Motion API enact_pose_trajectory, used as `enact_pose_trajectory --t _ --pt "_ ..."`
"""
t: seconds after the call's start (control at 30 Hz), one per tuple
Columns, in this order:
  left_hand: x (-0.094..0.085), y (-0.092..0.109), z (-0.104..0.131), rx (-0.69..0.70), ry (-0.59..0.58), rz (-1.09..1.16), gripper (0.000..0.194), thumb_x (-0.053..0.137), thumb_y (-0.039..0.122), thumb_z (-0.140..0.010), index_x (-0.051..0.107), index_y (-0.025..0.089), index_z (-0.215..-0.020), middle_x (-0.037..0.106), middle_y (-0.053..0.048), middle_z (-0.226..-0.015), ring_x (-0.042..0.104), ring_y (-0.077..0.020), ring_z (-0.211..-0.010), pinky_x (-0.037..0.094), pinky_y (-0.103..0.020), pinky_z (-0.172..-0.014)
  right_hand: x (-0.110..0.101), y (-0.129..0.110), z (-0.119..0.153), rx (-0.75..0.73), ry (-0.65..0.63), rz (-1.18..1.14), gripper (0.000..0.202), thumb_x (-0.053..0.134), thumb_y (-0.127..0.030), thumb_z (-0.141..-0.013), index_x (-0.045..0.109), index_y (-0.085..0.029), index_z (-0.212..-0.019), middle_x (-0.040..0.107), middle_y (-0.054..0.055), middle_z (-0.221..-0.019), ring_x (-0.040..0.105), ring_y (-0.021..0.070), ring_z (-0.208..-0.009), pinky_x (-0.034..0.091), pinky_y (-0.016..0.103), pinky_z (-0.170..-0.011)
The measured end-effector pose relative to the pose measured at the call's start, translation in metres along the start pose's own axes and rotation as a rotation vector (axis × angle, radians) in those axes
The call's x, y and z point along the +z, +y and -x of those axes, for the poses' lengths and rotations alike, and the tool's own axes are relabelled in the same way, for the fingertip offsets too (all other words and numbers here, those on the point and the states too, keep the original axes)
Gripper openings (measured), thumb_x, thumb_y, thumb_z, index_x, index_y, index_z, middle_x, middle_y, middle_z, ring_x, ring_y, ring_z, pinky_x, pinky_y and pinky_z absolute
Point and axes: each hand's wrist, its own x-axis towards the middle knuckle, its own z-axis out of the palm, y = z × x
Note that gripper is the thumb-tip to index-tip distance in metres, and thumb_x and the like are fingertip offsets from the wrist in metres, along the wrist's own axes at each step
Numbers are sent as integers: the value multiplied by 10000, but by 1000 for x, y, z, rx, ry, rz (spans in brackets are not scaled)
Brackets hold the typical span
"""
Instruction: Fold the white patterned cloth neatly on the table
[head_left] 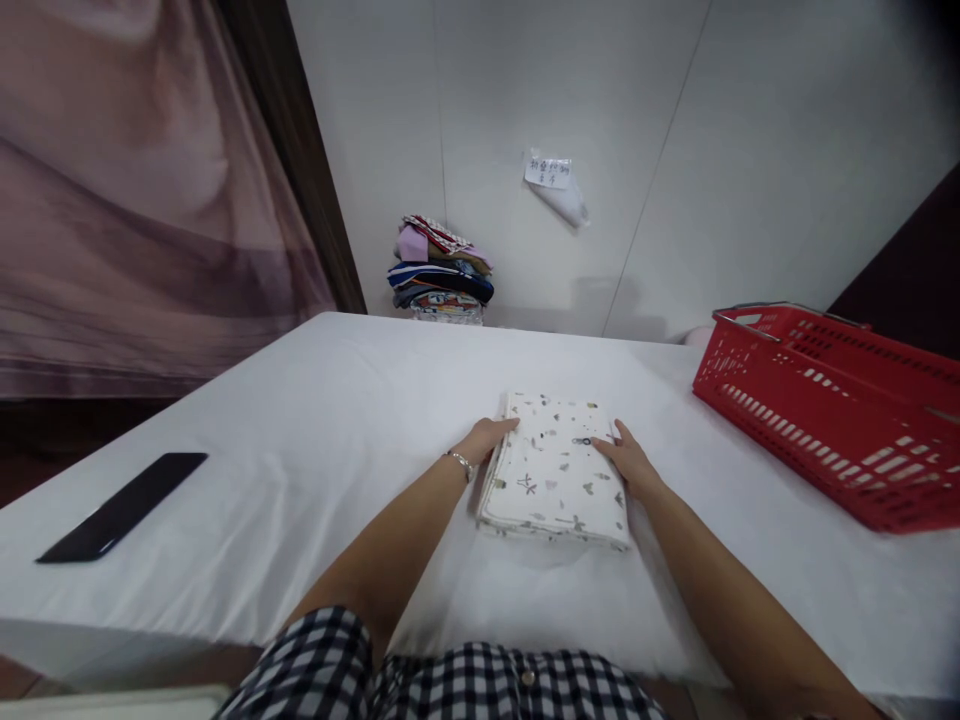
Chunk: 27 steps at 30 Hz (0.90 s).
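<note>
The folded cloth (559, 475) lies flat on the white table (360, 400), in the middle, right in front of the person. It is white with little leaves, trees and other small shapes on it. Its long way seems to run from the person toward the wall (525, 90), and the near edge slants a bit, with its right corner closer to the person. Layers show along the near edge and the left side. The left hand (489, 438) is at the left side, with its thumb on top of the cloth. Its other fingers are mostly hidden, so one cannot tell if they pinch the cloth. The right hand (631, 462) is at the right side, with its thumb on top and its pointing finger spread away from the thumb, past the edge. The two hands cover bits of the sides. A big red basket (825, 410) sits to the right, apart from the right hand, and fills that side of the table. A flat black thing (124, 508) lies far over on the left. At the back, near the wall, is a pile of folded clothes (442, 270) in many colors. A paper note (551, 173) is stuck up on the wall.
</note>
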Motion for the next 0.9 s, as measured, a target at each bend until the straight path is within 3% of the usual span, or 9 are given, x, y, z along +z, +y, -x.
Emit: enact_pose_trajectory --t 0.1,0.2,0.37,0.47,0.53,0.67,0.8,0.9 --pt "-1 1 -3 36 9 -25 355 691 442 -648 625 109 -755 669 -92 -698 601 -198 -649 426 -275 -564 3 5 -5 -79 2 -18 1009 785 -353 -605 252 -248 -1455 598 115 -1226 653 251 -934 562 333 -744" --pt "-8 -1 -8 179 99 -101 282 663 415 -661 602 142 -696 660 -60 -709 584 -176 -665 403 -250 -558 12 0 -5 -137 -28 -56 1002 769 -320 -614 233 -263 -1459 607 87 -1208 650 243 -941 563 335 -749" --pt "-40 1 -21 367 311 -188 276 577 442 -717 576 167 -690 618 -11 -674 538 -140 -624 363 -233 -538 44 -33 -23 -210 -120 -104 982 732 -274 -643 198 -239 -1467 548 108 -1280 618 240 -1014 547 319 -789" --pt "-60 5 -33 350 412 -214 309 567 472 -727 578 166 -687 617 -21 -678 554 -153 -650 376 -242 -561 69 -53 -52 -240 -139 -71 974 718 -258 -649 189 -238 -1467 514 109 -1317 602 227 -1044 524 319 -830" --pt "-70 4 -42 248 382 -171 340 578 497 -729 589 159 -698 630 -47 -688 581 -169 -664 398 -249 -570 83 -59 -73 -226 -108 37 932 707 -249 -653 233 -217 -1454 508 117 -1323 584 226 -1073 489 333 -885" --pt "-81 -12 -50 100 264 -34 359 596 482 -751 611 137 -849 676 -81 -774 619 -159 -639 444 -234 -562 92 -50 -94 -197 -29 386 675 706 -240 -641 512 -173 -1284 563 112 -1258 526 250 -1144 359 396 -1015" --pt "-80 -32 -46 145 263 105 313 606 387 -772 602 130 -952 694 -79 -898 631 -122 -679 468 -198 -600 93 -43 -82 -368 17 498 358 644 -249 -693 658 -201 -1047 575 73 -1238 440 234 -1226 289 373 -1059" --pt "-75 -41 -45 208 315 98 234 590 350 -776 619 149 -891 695 -53 -859 618 -113 -675 469 -202 -614 110 -50 -58 -528 -38 533 256 554 -290 -764 676 -213 -975 623 58 -1141 514 213 -1117 369 334 -972"
